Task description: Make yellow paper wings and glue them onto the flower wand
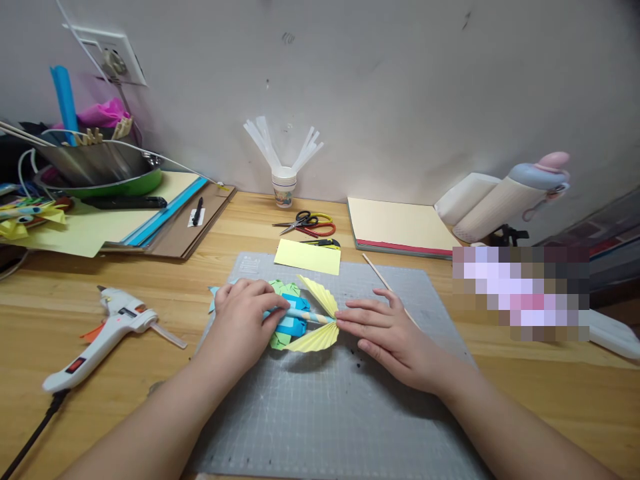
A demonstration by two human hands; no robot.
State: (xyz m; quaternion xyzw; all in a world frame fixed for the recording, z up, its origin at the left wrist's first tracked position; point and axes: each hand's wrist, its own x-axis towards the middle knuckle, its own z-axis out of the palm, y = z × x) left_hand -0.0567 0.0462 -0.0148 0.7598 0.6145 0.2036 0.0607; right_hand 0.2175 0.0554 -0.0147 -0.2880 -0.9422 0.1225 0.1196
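I have the paper piece [299, 327] on the grey cutting mat [350, 427], in the middle between my hands. My left hand [240, 320] is closed in a pinch on the striped paper tube [319, 318], thumb on the near side, fingers over the top. My right hand [387, 333] is open, fingers stretched out, their tips at the tube's right end where two yellow pleated fans [320, 297] meet. Much of the shaping looks done to me: the green paper [285, 288] is folded, the blue paper [299, 302] lies over it, the tube runs across, and both fans are pleated and spread. Whether the joints are firmly stuck, I cannot tell, so securing that right end may be what is left. A yellow sheet [307, 259] lies flat and unpleated beyond the piece, and a thin wooden stick [377, 272] rests apart beside my right hand, neither joined on. The glue gun [125, 325] lies on the table to my left, out of my grip.
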